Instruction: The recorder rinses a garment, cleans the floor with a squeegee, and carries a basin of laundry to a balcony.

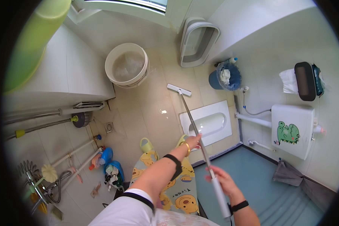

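Note:
A long-handled floor brush (190,114) with a metal pole and white grip slants across the picture. Its narrow white head rests on beige tiles beyond the squat toilet (228,124). My left hand (193,141), below a gold bracelet, holds the middle of the pole; some of its fingers are hidden. Lower down, my right hand (224,179) has its fingers around the pole where it meets the white grip. A white bucket (108,69) of cloudy water stands at the upper left. Wet patches shine on the floor near the squat toilet.
Right of the brush head stands a blue waste bin (214,80); a grey-white basin (183,53) leans at the wall. The cistern (302,113) hangs at the right. Mop poles (45,124), pipes and bottles line the left wall. A floor drain (109,127) lies near it.

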Tool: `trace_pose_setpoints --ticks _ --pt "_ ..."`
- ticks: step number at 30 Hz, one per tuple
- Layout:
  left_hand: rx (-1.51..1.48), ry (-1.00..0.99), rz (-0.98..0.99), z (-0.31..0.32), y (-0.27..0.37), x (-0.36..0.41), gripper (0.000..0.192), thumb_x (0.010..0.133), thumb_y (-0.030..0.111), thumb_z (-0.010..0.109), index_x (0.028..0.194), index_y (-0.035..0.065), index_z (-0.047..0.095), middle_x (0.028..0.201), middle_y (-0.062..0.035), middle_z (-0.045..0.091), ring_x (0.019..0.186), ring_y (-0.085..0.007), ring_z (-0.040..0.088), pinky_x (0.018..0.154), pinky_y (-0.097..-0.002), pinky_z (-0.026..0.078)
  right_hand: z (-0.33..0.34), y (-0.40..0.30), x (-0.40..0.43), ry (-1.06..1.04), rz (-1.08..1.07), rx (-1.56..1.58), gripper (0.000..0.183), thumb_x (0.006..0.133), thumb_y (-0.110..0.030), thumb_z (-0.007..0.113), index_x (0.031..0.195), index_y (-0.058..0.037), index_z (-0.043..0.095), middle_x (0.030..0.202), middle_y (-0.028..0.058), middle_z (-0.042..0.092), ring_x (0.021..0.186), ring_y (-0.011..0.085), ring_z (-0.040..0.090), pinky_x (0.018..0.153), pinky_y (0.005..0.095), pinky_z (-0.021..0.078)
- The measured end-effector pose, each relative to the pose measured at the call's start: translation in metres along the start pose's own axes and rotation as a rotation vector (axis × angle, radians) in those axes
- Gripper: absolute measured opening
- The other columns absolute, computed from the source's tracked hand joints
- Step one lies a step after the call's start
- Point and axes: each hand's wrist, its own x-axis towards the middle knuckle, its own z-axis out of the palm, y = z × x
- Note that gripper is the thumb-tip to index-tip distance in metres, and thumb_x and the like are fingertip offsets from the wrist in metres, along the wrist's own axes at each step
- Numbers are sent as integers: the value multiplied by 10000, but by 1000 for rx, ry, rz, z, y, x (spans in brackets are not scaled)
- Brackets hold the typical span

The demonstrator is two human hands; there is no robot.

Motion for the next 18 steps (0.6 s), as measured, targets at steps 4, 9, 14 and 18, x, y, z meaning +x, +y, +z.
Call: trace_pose_setpoints --ticks 4,9,14,18 --pt "336 11 -78 13 -66 48 266 727 152 576 874 -66 538 705 -111 584 616 -192 590 603 -295 486 2 49 -36 57 319 494 328 888 -158 370 1195 -43 376 1055 142 514 847 228 559 757 311 457" --pt "86 73 10 44 -100 80 182 680 103 554 729 -72 555 637 -141 591 570 -217 593 520 -307 473 -44 104 -46 310 465 -277 168 867 -218 439 911 -58 462 575 14 460 489 118 445 442 249 354" --pt "204 247 220 22 -70 118 201 670 116 591 726 -69 540 636 -139 589 567 -239 584 535 -327 472 -86 115 13 321 34 -682 223 845 -255 462 865 -33 473 582 98 508 499 233 511 462 331 389" --pt "300 548 361 -29 -21 180 398 690 138 582 989 -70 420 932 -241 542 847 -341 554 728 -379 451 -86 63 110 296 -111 -751 251 854 -264 428 902 -21 468 670 203 536 629 375 537 543 396 409"
